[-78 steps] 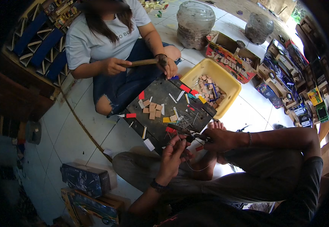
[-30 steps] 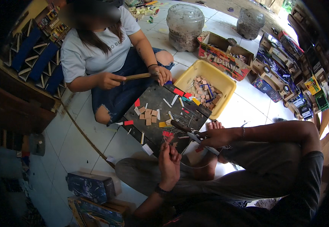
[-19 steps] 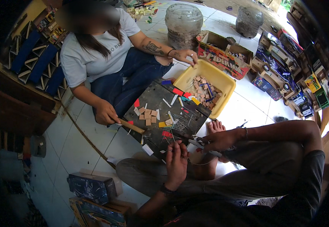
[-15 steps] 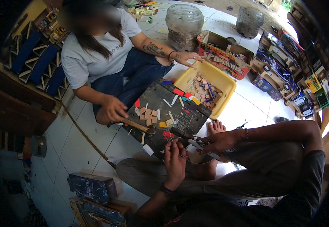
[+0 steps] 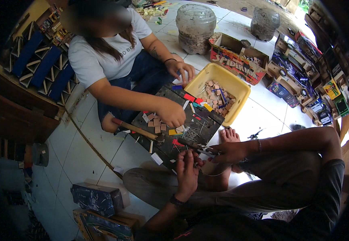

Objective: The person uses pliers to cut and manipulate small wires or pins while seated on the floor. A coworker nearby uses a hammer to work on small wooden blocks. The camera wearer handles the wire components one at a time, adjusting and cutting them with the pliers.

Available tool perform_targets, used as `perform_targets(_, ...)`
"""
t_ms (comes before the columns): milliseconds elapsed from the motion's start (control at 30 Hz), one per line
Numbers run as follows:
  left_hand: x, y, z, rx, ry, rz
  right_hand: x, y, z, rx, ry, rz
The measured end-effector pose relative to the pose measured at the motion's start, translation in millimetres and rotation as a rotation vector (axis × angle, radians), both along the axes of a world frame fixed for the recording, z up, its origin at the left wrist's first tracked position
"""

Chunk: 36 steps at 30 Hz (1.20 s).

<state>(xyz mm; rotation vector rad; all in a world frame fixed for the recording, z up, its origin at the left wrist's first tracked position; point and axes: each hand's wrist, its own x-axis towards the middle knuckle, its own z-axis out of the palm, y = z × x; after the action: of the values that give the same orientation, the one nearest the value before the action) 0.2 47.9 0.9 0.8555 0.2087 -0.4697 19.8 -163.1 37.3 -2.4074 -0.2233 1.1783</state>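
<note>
Here, labels run from the held tool outward.
Pliers (image 5: pixel 200 149): small metal tool with dark handles, lying across the near edge of the dark work board, jaws pointing toward the left hand.
Right hand (image 5: pixel 229 152): closed around the pliers' handles, forearm entering from the right above the bent knee.
Left hand (image 5: pixel 187 170): fingers pinched narrowly at the plier tip; whatever small piece they hold is too small to tell.
Work board (image 5: pixel 170 144): dark slab flat on the tiled floor, strewn with thin nails, small wooden squares and red, yellow and blue chips.
Hammer (image 5: pixel 128 126): wooden handle resting on the board's left edge, head out on the floor.
Other person's hand (image 5: pixel 170 113): reaching onto the middle of the board among the wooden squares; a second hand (image 5: pixel 181 69) hovers near the tub's far corner.
Yellow tub (image 5: pixel 238 86): just beside the board's far right edge, holding small wooden blocks.
Cardboard box (image 5: pixel 238 60): beyond the tub.
Tiled floor (image 5: pixel 82 156): white, beneath everything.
</note>
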Motion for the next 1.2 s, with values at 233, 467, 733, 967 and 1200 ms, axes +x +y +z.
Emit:
perform_targets(233,0.4,-0.8,-0.2,0.007,0.005,-0.006,-3.7,3.7,-0.7,0.041,-0.008,-0.013)
perform_targets(467,1.2,-0.2,0.5,0.011,-0.002,-0.022,-4.8,4.6,-0.8,0.068,0.02,-0.02)
perform_targets(733,2.6,-0.2,-1.3,0.05,-0.045,-0.036,-5.8,4.8,0.0,0.098,0.043,-0.018)
perform_targets(967,2.7,-0.6,-5.3,0.054,-0.049,-0.025,-6.8,8.3,1.2,-0.006,-0.108,-0.015)
perform_targets(1200,2.6,0.1,-3.6,0.059,-0.063,-0.047,-7.9,10.0,1.4,-0.139,-0.22,-0.003)
